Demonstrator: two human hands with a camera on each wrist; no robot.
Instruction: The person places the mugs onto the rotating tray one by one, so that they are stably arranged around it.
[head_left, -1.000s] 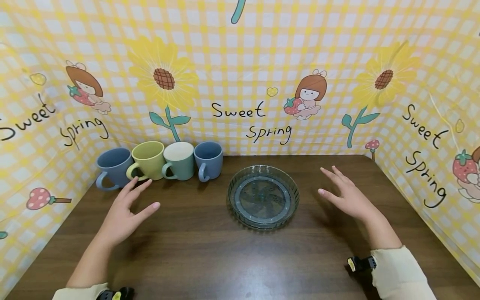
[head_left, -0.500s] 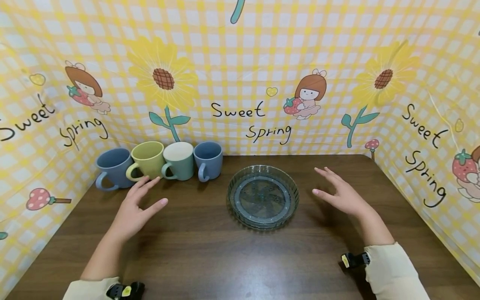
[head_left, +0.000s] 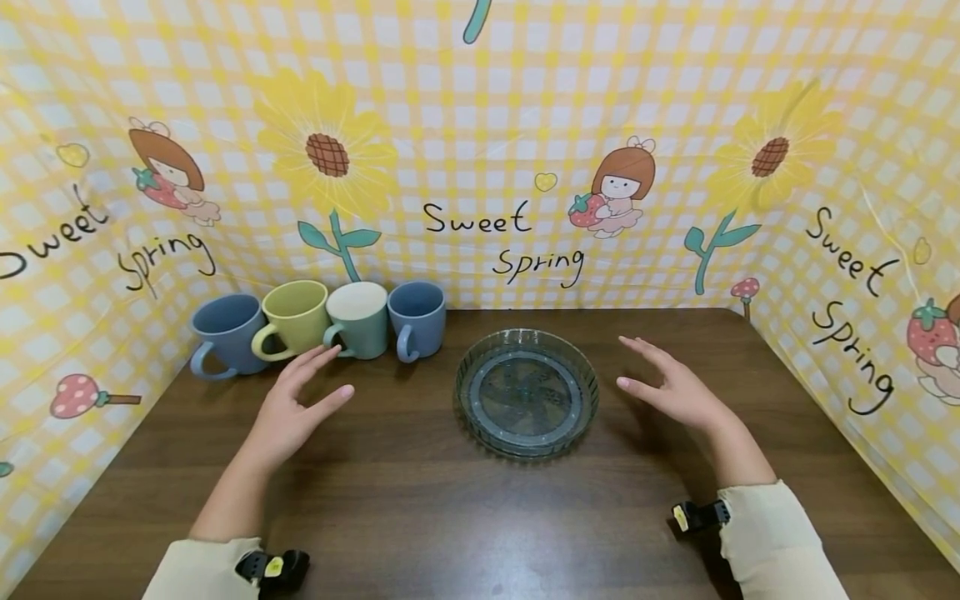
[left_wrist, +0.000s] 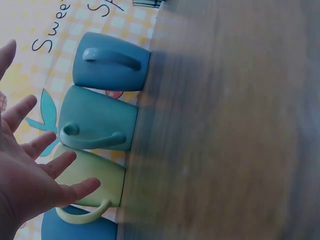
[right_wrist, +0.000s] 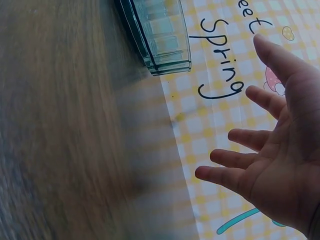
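As I look from the left, the first thing I see is a blue cup with a handle (head_left: 231, 340), standing on the dark brown wooden table (head_left: 465, 525). Right beside it is a yellow-green cup with a handle (head_left: 296, 321). The person's left hand (head_left: 288, 415) is up in front of the row, its fingers spread wide and its thumb sticking out to the side. It has hold of nothing. Its sleeve is cream (head_left: 210, 571), with a small black band with a yellow spot (head_left: 273, 569) at the wrist. Next in line comes a teal cup with a white top (head_left: 360, 329), and then a second blue cup (head_left: 417, 321) at the end of the row. Near the middle of the table sits a round, see-through, greenish dish with ridged sides (head_left: 527, 398), well apart from the left hand. The right hand (head_left: 675, 392) is near the dish, on its right side. It is wide open too, with nothing in it. Behind everything hangs a yellow-and-white checked cloth (head_left: 480, 125) with big sunflowers on it.
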